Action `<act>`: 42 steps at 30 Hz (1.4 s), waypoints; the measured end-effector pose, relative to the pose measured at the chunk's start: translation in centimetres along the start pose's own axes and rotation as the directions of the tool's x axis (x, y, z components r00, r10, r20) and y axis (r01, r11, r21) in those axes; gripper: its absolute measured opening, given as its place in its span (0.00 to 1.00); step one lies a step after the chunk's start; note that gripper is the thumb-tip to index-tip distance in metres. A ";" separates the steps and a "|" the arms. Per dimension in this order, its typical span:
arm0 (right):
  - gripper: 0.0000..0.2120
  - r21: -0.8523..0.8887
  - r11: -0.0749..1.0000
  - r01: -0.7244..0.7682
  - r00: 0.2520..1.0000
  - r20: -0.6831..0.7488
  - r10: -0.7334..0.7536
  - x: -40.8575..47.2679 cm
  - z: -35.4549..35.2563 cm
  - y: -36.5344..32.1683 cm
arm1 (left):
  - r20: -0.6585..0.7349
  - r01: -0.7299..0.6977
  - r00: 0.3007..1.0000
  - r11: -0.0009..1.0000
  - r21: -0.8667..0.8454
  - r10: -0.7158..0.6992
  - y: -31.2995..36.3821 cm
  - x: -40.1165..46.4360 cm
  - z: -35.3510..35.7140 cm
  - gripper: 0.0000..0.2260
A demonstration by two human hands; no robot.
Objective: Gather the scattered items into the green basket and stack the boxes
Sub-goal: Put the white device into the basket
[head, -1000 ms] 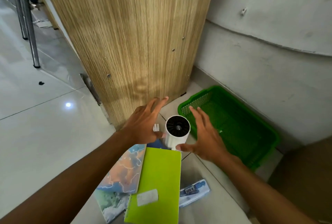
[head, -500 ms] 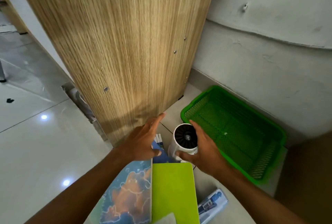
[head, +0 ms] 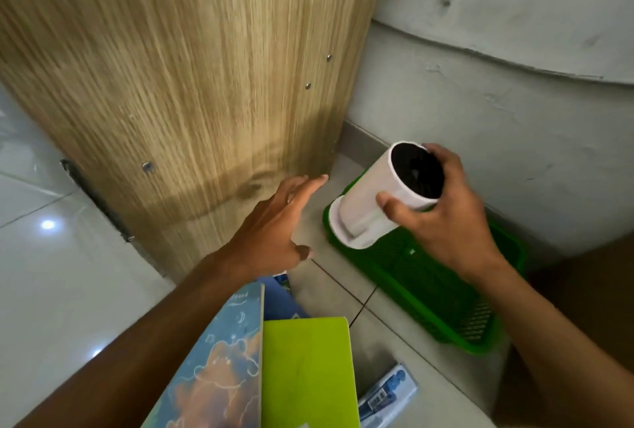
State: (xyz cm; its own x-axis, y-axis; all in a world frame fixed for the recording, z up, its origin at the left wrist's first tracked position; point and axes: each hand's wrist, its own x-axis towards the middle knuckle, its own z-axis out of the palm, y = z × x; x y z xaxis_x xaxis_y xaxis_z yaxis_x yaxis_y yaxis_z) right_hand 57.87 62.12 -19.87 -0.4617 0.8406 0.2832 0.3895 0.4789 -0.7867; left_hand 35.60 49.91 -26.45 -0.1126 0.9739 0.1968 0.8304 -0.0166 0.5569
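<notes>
My right hand (head: 442, 211) grips a white cylindrical device (head: 374, 198) with a black top, tilted in the air over the near-left corner of the green basket (head: 446, 321). The basket sits on the floor against the wall and looks empty where visible. My left hand (head: 274, 228) hovers open, fingers spread, near the foot of the wooden panel. Below it lie a blue cloud-patterned notebook (head: 219, 366), a lime green notebook (head: 305, 376), a blue item (head: 278, 300) partly under them, and a small blue-and-white packet (head: 387, 393).
A tall wooden panel (head: 192, 84) stands directly ahead on the left. A grey wall (head: 480, 112) runs behind the basket. A brown cardboard surface (head: 590, 307) is at the right edge. White floor tiles (head: 51, 273) spread to the left.
My right hand closed on the white device and lifted it off the floor, carrying it right and up over the basket's corner. My left hand stayed open beside the panel.
</notes>
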 end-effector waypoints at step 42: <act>0.49 -0.226 0.924 -0.307 0.947 0.018 0.319 5.3 3.0 11.3 | 0.071 0.244 0.968 0.967 -0.068 -0.240 -5.2 -6.8 2.3 0.22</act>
State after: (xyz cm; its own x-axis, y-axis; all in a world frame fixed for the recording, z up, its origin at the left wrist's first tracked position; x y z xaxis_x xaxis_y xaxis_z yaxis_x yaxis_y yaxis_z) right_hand 57.41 71.20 -28.91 -0.3277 0.9447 0.0068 0.6822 0.2416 -0.6901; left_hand 33.35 43.85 -32.53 -0.2692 0.9631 0.0001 0.7386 0.2064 0.6417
